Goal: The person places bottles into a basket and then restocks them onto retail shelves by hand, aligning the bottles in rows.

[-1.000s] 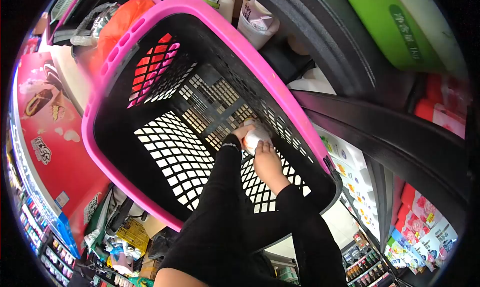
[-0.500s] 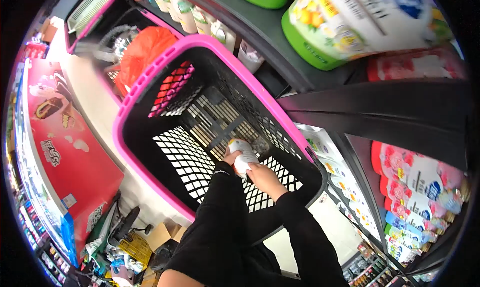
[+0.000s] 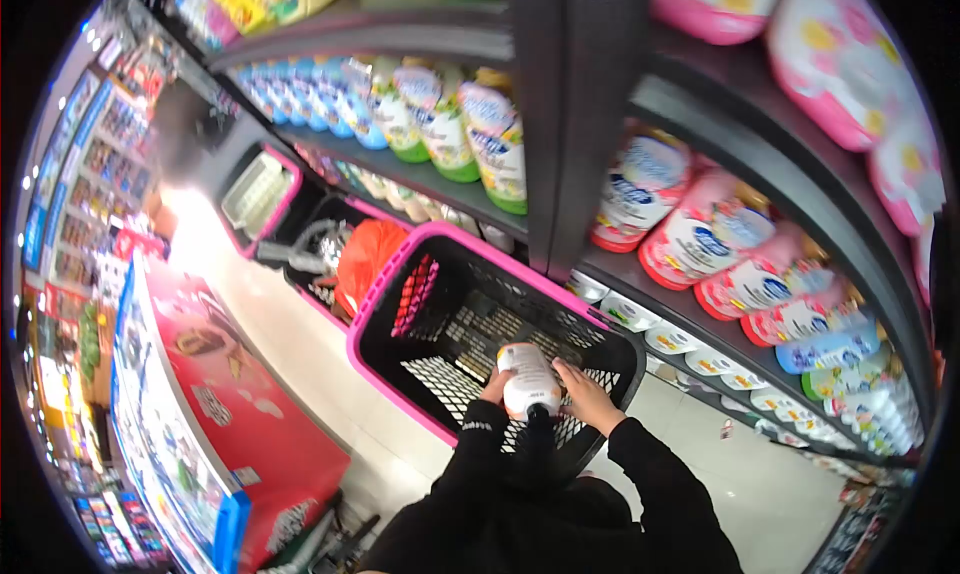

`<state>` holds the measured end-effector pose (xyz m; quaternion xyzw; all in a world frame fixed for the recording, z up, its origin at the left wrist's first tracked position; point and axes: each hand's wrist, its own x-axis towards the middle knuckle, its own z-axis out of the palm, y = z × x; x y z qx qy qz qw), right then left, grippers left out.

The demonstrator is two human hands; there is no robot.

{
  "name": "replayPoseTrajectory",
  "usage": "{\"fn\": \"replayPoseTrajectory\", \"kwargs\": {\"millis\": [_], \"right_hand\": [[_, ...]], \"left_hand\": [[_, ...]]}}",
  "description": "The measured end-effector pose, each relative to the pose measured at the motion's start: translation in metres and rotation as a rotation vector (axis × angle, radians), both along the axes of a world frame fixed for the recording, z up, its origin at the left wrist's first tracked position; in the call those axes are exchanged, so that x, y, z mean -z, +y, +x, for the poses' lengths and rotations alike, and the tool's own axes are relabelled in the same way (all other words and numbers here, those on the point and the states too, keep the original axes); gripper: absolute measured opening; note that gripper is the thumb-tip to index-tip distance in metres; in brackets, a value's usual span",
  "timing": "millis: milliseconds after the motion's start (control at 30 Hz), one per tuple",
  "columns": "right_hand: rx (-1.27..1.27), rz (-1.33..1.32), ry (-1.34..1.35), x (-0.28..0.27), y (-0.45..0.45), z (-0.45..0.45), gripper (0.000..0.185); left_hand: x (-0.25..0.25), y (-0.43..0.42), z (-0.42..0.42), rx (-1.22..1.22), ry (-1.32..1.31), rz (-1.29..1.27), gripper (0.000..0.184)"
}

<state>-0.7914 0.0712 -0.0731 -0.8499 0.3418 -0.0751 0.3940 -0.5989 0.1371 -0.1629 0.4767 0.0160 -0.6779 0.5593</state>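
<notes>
A white bottle [image 3: 529, 376] with printed text and a black top is between my two hands, over the open black basket [image 3: 500, 249] with a pink rim. On the bottle's left side my left hand [image 3: 496, 385] is closed around it. My right hand [image 3: 590, 398] grips it from the right, its thumb and fingers against the side. The black top points toward my body. Below the bottle, the basket's slatted floor and mesh walls show.
Shelves to the right carry rows of red-and-white bottles [image 3: 688, 236]; blue and green bottles [image 3: 440, 129] stand farther back. Beyond the basket is another basket with an orange-red bag [image 3: 368, 259]. A red display freezer [image 3: 235, 394] lines the left of the aisle.
My view has tilted up toward the shelves. The bottle has been turned so its black top faces me, and it appears higher relative to the basket. Both hands stay on it.
</notes>
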Motion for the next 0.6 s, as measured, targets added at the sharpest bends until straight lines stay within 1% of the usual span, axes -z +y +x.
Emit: {"fn": "replayPoseTrajectory", "kwargs": {"millis": [33, 67, 100, 133, 167, 233, 300, 367, 400, 433, 500, 600], "right_hand": [[0.002, -0.033, -0.068, -0.002, 0.003, -0.001, 0.072], [-0.023, -0.081, -0.099, -0.005, 0.007, -0.002, 0.069], [-0.052, -0.132, -0.128, -0.008, 0.011, -0.002, 0.067], [-0.056, -0.082, -0.226, -0.015, 0.017, -0.003, 0.06], [-0.038, -0.097, -0.244, -0.022, 0.021, -0.005, 0.06], [-0.127, -0.17, -0.287, -0.037, 0.03, -0.009, 0.061], [-0.145, -0.2, -0.315, -0.051, 0.039, -0.011, 0.059], [-0.236, -0.178, -0.388, -0.073, 0.047, -0.011, 0.061], [-0.247, -0.126, -0.408, -0.087, 0.052, -0.01, 0.062], [-0.246, -0.137, -0.414, -0.094, 0.056, -0.008, 0.062], [-0.306, -0.043, -0.479, -0.105, 0.067, -0.005, 0.064], [-0.325, -0.09, -0.533, -0.127, 0.074, 0.003, 0.065]], "left_hand": [[-0.023, 0.004, -0.003, 0.01, 0.048, -0.042, 0.047], [-0.028, 0.01, -0.004, 0.027, 0.183, -0.039, 0.046], [-0.032, 0.016, -0.004, 0.061, 0.186, -0.02, 0.046], [-0.045, 0.023, -0.007, 0.075, 0.189, -0.026, 0.042], [-0.063, 0.029, -0.01, 0.087, 0.192, -0.029, 0.042], [-0.109, 0.039, -0.016, 0.11, 0.18, -0.017, 0.042], [-0.138, 0.05, -0.019, 0.15, 0.189, -0.003, 0.044], [-0.151, 0.063, -0.012, 0.205, 0.272, -0.037, 0.04], [-0.157, 0.069, -0.011, 0.206, 0.261, -0.022, 0.041], [-0.17, 0.073, -0.011, 0.232, 0.218, -0.022, 0.041], [-0.177, 0.086, -0.004, 0.236, 0.377, -0.11, 0.042], [-0.212, 0.096, -0.001, 0.304, 0.393, -0.19, 0.043]]}}
